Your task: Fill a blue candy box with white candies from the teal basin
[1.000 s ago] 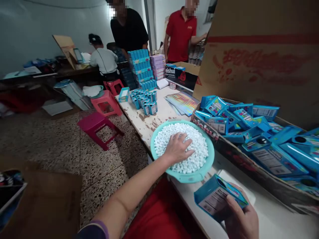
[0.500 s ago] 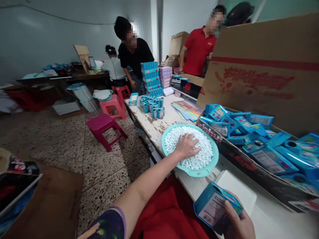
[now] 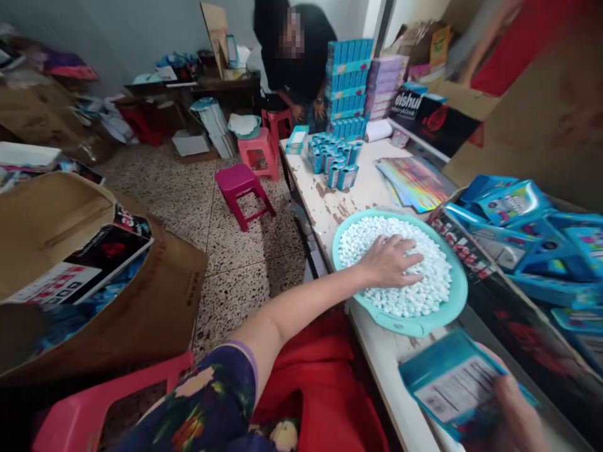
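My left hand (image 3: pixel 393 262) lies palm down with its fingers spread on small white pellets (image 3: pixel 414 300) that fill a round turquoise basin (image 3: pixel 400 323) on the table. Low on the right, my right hand (image 3: pixel 516 411) grips a blue carton (image 3: pixel 450 383) with a white printed label panel; the carton is tilted beside the basin's near rim. My right fingertips are partly blurred, and some are hidden behind the carton. Just right of the basin, a long open box (image 3: pixel 513 333) is heaped with more blue cartons (image 3: pixel 513 207).
Small blue cartons (image 3: pixel 332 157) stand grouped beyond the basin, before tall blue stacks (image 3: pixel 348 81). Shiny printed sheets (image 3: pixel 417 182) lie behind the basin. A person in black (image 3: pixel 301 63) bends at the table's far end. Stools (image 3: pixel 242 182) and a large cardboard box (image 3: pixel 174 301) are left.
The view has swung to the left and down. My left hand stays on the pellets with its fingers more outstretched. The carton remains in my right hand.
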Action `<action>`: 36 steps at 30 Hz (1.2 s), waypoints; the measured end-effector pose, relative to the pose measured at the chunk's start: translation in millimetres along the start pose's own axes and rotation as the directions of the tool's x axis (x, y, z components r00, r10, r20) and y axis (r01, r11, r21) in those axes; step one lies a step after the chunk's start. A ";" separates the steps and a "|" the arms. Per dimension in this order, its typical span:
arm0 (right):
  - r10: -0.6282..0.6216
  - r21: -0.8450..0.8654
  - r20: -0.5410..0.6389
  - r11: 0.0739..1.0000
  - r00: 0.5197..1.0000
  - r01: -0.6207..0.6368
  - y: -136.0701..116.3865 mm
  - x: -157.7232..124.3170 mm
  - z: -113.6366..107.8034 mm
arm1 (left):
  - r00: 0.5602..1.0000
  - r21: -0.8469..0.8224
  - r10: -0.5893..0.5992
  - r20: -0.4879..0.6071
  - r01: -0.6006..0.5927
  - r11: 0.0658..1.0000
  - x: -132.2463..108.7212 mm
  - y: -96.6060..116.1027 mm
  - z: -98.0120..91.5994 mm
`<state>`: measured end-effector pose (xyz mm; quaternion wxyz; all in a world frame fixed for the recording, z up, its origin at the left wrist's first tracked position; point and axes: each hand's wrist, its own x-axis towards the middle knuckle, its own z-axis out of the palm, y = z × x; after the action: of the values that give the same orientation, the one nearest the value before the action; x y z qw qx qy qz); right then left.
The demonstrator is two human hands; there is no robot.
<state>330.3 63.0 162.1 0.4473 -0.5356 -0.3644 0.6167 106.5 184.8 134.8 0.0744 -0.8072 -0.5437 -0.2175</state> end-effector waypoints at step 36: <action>0.035 0.193 -0.100 0.981 0.994 -0.015 38.2 -21.5 58.2 | 0.999 0.003 0.006 -0.044 -0.006 1.000 -2.0 -0.9 3.7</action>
<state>267.2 31.7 143.2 0.5073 -0.5257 -0.2730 0.6259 106.0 184.8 130.5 0.0883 -0.8037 -0.5398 -0.2341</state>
